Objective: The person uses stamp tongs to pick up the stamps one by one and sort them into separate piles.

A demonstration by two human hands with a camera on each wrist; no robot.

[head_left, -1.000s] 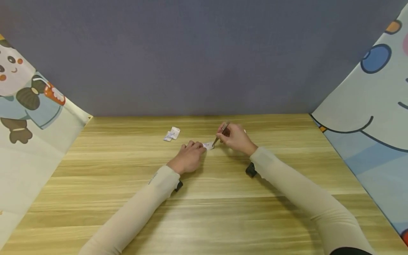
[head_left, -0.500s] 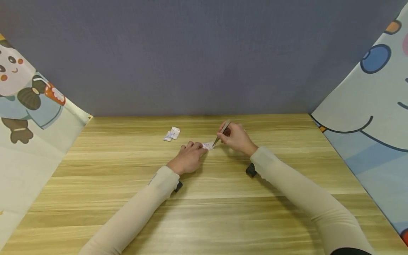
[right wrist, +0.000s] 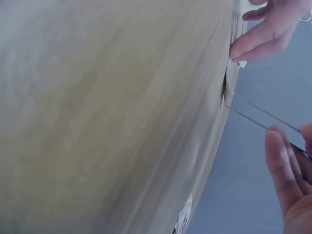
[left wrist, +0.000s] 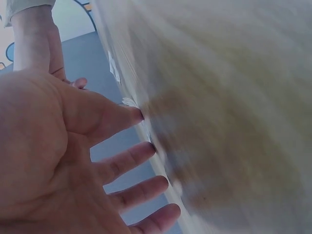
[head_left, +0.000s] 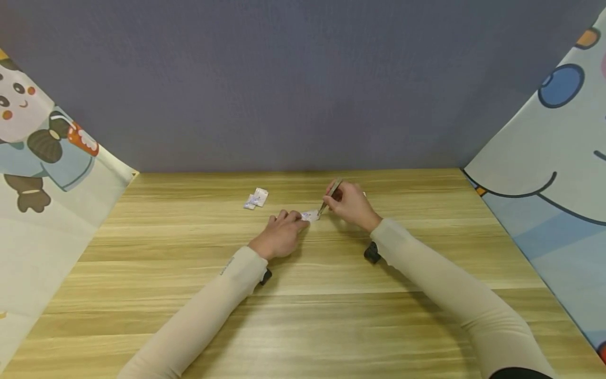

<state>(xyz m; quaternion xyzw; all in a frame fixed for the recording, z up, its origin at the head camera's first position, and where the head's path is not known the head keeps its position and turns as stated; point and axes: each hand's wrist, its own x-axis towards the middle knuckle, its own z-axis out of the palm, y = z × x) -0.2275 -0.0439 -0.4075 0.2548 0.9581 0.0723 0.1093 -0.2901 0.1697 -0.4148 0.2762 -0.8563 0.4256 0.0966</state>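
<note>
My left hand rests on the table, its fingertips and thumb on the left end of a small white packet with bluish print. In the left wrist view, the fingers are spread and fairly straight. My right hand pinches a pair of tweezers between thumb and fingers. The tweezers slant down to the packet's right end; whether they touch it is too small to tell. Their two thin prongs stand apart in the right wrist view. My left fingers hide part of the packet.
Two similar white packets overlap on the table, left of and behind my left hand. Another white piece peeks out behind my right hand. A grey wall borders the wooden table at the back, with cartoon-printed panels at both sides.
The tweezer tips have shifted slightly right and up along the packet's right end. My left hand stays nearly still on the packet, its thumb a little farther right than at first.
</note>
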